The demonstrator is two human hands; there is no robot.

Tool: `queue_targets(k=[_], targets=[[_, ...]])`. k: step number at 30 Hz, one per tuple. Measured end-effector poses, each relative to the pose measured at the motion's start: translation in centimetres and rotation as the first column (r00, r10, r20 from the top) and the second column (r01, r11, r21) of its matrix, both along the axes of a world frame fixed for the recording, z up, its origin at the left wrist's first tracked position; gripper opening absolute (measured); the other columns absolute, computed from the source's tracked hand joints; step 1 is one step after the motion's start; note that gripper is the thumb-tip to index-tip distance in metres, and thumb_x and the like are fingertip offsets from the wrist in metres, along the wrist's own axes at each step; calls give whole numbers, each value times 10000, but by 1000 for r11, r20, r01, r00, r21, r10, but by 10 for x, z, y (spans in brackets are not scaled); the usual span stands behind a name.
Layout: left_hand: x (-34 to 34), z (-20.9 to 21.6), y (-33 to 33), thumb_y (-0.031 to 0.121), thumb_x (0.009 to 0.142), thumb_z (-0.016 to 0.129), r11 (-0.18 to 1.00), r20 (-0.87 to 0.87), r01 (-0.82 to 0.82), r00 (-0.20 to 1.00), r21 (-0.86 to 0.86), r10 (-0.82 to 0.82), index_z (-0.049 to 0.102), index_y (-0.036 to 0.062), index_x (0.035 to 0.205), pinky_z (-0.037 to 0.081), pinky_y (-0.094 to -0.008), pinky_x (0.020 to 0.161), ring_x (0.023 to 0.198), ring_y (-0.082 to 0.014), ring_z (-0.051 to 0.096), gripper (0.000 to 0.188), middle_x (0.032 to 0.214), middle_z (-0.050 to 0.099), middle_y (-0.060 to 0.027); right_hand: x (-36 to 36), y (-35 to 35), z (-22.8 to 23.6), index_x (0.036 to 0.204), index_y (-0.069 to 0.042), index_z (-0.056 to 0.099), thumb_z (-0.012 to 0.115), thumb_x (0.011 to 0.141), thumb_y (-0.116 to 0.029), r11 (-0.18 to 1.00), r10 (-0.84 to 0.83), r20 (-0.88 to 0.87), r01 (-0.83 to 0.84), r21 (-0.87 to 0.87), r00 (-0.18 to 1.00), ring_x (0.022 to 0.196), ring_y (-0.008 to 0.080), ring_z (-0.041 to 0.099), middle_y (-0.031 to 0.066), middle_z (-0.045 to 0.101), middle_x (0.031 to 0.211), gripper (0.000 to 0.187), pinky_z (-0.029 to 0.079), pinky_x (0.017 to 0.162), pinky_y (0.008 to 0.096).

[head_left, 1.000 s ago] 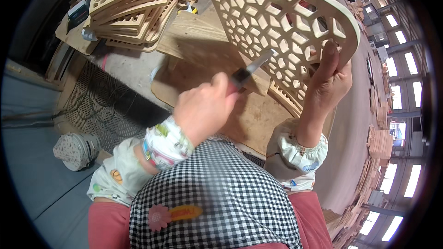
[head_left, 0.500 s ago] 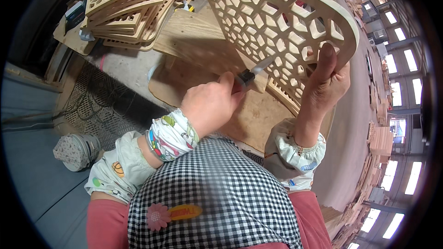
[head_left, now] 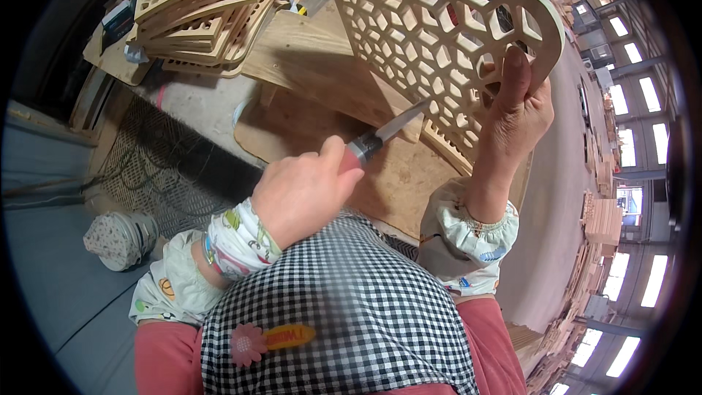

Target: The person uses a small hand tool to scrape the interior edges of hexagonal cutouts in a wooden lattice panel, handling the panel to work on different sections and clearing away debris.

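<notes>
A pale wooden lattice panel (head_left: 398, 36) with a curved rim stands tilted up at the upper middle. My right hand (head_left: 518, 106) grips its right edge, the thumb lying on the near face. My left hand (head_left: 303, 183) is closed around the handle of a knife (head_left: 371, 143). The handle looks red and black, and the narrow grey blade points up and right. Its tip is at the panel's lower openings; whether it touches the wood I cannot tell. Part of the handle is hidden inside my left fist.
Several similar lattice panels (head_left: 197, 11) are stacked at the upper left. A wooden board (head_left: 307, 51) lies on the worktable (head_left: 194, 99) beneath the held panel. On the left, a covered round container (head_left: 121, 241) stands beside a blue-grey surface (head_left: 44, 249).
My left hand has drawn back toward the lower left with the knife, so more of its handle shows. The panel and my right hand have shifted slightly.
</notes>
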State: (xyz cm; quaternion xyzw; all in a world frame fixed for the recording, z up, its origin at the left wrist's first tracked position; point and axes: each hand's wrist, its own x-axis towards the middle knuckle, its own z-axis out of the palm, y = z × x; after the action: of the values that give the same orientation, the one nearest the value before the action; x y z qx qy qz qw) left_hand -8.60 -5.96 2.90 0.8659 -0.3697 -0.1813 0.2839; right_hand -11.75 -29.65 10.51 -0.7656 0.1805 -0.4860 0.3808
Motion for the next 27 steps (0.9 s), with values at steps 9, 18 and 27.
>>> queue_targets(k=[9, 18, 27], targets=[[-10, 2, -19, 347, 1027, 646, 994, 97, -63, 993, -87, 71, 535, 27, 1092, 609, -513, 607, 690, -416, 740, 345, 756, 726, -218, 7, 24, -7, 1100, -6, 719, 723, 1055, -417, 996, 93, 43, -93, -5, 995, 699, 42, 600, 19, 708, 850, 413, 465, 606, 212], [-4, 6, -11, 343, 1041, 607, 990, -67, -43, 997, -131, 35, 538, -40, 1178, 604, -535, 638, 721, -436, 745, 413, 773, 736, -242, 9, 27, -1, 1109, -7, 728, 739, 1034, -447, 996, 69, -17, -70, -51, 997, 734, 54, 636, 36, 716, 866, 446, 500, 627, 223], [-4, 16, -18, 338, 1039, 601, 990, -76, -41, 997, -137, 31, 527, -5, 1115, 591, -568, 645, 737, -462, 733, 358, 771, 731, -240, 13, 32, -1, 1087, -8, 724, 741, 1030, -463, 994, 101, 17, -100, -47, 995, 690, 33, 581, 11, 684, 833, 459, 446, 601, 204]])
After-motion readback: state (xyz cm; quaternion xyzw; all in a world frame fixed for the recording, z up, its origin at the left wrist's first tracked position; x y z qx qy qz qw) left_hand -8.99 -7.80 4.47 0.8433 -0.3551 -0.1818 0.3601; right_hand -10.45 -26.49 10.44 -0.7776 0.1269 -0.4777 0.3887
